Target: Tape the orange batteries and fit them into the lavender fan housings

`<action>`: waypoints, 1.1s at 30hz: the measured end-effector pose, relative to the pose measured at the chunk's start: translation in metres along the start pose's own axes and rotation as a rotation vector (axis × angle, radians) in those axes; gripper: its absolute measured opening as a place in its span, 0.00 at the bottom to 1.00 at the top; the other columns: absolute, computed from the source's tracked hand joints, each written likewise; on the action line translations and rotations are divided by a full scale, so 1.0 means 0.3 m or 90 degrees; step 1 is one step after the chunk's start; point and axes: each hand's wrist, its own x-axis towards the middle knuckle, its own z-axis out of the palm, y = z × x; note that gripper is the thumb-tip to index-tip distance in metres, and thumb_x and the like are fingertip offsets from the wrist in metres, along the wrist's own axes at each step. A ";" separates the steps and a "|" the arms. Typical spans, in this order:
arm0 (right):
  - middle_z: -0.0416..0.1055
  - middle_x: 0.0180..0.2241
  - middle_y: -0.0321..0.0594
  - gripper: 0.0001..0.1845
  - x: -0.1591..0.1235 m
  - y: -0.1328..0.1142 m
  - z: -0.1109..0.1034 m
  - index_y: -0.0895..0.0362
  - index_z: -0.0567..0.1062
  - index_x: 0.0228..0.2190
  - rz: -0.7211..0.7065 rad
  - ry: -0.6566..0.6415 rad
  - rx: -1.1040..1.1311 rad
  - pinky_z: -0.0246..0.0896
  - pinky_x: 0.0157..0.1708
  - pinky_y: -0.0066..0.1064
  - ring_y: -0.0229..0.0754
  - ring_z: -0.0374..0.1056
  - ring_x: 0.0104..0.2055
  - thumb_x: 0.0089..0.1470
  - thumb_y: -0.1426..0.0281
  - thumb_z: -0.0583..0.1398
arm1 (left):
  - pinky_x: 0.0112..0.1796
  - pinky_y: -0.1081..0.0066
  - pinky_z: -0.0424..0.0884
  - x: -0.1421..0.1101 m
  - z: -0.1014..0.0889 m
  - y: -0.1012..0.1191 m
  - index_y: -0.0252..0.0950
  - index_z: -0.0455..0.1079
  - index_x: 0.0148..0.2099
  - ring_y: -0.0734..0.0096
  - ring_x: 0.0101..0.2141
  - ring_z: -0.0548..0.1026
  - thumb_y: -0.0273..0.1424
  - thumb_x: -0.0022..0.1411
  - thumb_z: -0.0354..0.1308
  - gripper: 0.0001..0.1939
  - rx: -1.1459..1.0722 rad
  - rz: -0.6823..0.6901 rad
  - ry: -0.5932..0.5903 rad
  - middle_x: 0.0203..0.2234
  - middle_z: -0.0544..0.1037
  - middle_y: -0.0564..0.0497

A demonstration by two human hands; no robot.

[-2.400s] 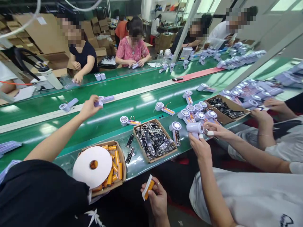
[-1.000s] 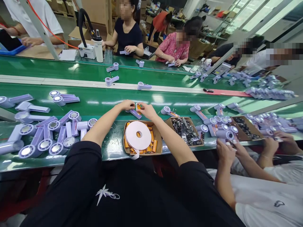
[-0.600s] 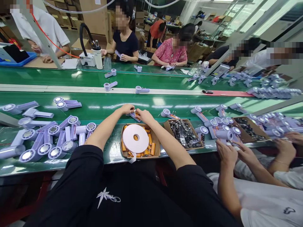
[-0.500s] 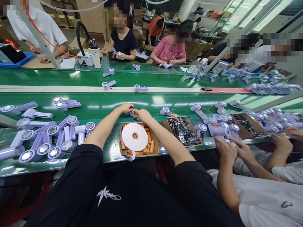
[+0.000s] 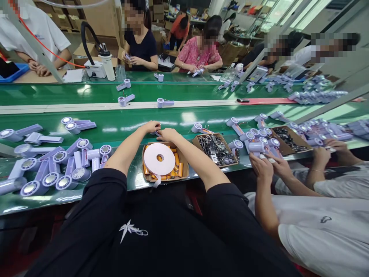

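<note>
My left hand (image 5: 152, 127) is closed at the near side of the green conveyor, holding a lilac handheld fan (image 5: 157, 133) that my fingers mostly cover. Against it, my right hand (image 5: 167, 134) presses with bent fingers on the fan's handle; the orange battery seen there earlier is hidden now. Just below my hands stands a cardboard box (image 5: 186, 169) of orange batteries (image 5: 179, 169). A roll of white tape (image 5: 150, 159) lies on top of them, its loose end hanging over the box's front.
Many lilac fans (image 5: 66, 182) are heaped at left. A box of black circuit boards (image 5: 216, 149) stands at right, beside more fans (image 5: 255, 146). A co-worker's hands (image 5: 263, 167) work close by there. Several fans (image 5: 122, 100) lie along the far belt, with people opposite.
My left hand came back from the far belt with a fan. My right hand brought a battery with white tape up from below to it. Both hands then closed together, hiding the battery.
</note>
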 end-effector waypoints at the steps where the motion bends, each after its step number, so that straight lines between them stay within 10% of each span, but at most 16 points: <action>1: 0.83 0.58 0.59 0.26 -0.013 0.005 -0.010 0.56 0.82 0.61 -0.002 0.014 0.019 0.72 0.58 0.44 0.61 0.80 0.58 0.68 0.56 0.67 | 0.55 0.54 0.77 -0.006 -0.007 0.010 0.35 0.78 0.50 0.61 0.49 0.81 0.48 0.76 0.62 0.20 0.007 -0.012 0.002 0.48 0.84 0.46; 9: 0.87 0.48 0.48 0.25 -0.365 0.120 0.007 0.61 0.83 0.53 0.006 0.217 0.226 0.74 0.55 0.34 0.44 0.82 0.50 0.67 0.78 0.50 | 0.57 0.55 0.75 -0.234 -0.074 0.063 0.35 0.74 0.65 0.48 0.58 0.79 0.38 0.77 0.56 0.21 0.060 -0.095 0.080 0.58 0.82 0.34; 16: 0.83 0.28 0.38 0.12 -0.768 0.082 0.271 0.54 0.84 0.34 -0.004 0.350 0.760 0.77 0.32 0.34 0.43 0.79 0.28 0.60 0.60 0.66 | 0.74 0.49 0.57 -0.690 0.062 0.191 0.52 0.72 0.71 0.45 0.74 0.65 0.48 0.61 0.73 0.38 0.055 0.292 -0.058 0.69 0.77 0.46; 26: 0.79 0.25 0.33 0.21 -0.777 -0.128 0.196 0.53 0.79 0.42 0.058 0.214 0.774 0.71 0.28 0.30 0.41 0.75 0.25 0.57 0.51 0.72 | 0.66 0.44 0.69 -0.836 0.045 0.195 0.51 0.60 0.79 0.42 0.64 0.69 0.33 0.65 0.68 0.43 0.006 0.278 0.083 0.68 0.76 0.43; 30: 0.76 0.26 0.30 0.31 -0.770 -0.201 0.224 0.50 0.73 0.45 0.093 0.315 0.907 0.70 0.27 0.30 0.40 0.74 0.24 0.55 0.41 0.70 | 0.66 0.39 0.68 -0.891 0.102 0.164 0.49 0.62 0.77 0.39 0.63 0.68 0.37 0.63 0.73 0.44 -0.001 0.207 0.165 0.63 0.77 0.40; 33: 0.78 0.27 0.32 0.26 -0.747 -0.259 0.231 0.51 0.77 0.42 0.028 0.192 0.813 0.69 0.28 0.29 0.39 0.74 0.25 0.56 0.44 0.72 | 0.67 0.37 0.67 -0.906 0.142 0.167 0.49 0.60 0.76 0.38 0.64 0.67 0.37 0.63 0.73 0.44 -0.010 0.157 0.247 0.62 0.76 0.39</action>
